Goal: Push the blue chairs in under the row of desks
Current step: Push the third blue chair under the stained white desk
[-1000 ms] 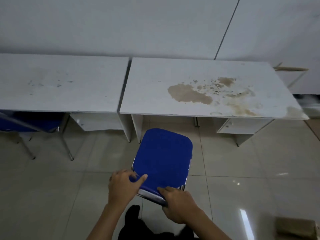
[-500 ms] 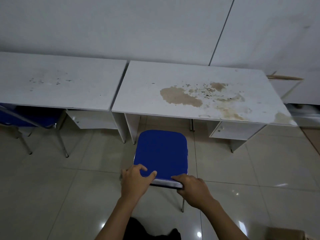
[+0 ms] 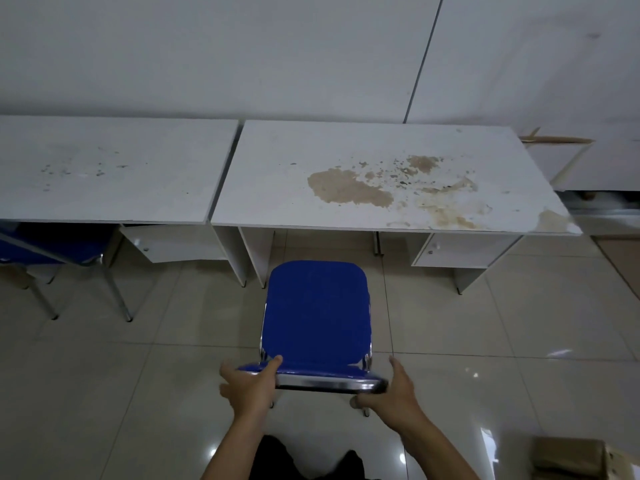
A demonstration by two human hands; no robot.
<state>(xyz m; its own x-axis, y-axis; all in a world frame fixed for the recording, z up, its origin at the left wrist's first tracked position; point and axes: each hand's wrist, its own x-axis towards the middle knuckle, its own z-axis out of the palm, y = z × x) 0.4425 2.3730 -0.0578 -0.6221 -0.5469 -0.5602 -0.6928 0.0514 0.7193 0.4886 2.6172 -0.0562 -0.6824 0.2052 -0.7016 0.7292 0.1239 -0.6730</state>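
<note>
A blue chair with a chrome frame stands on the tiled floor just in front of the stained white desk, its seat pointing at the gap under it. My left hand grips the left end of the chair's backrest. My right hand holds the right end, thumb under the chrome rail. A second blue chair sits mostly under the left white desk.
Each desk has a small drawer unit hanging under its right side, and side panels stand where the two desks meet. A brown cardboard box lies on the floor at the bottom right. A white wall runs behind the desks.
The chair has been turned square to the stained desk and moved toward it. Both hands have slid out to the two ends of the backrest.
</note>
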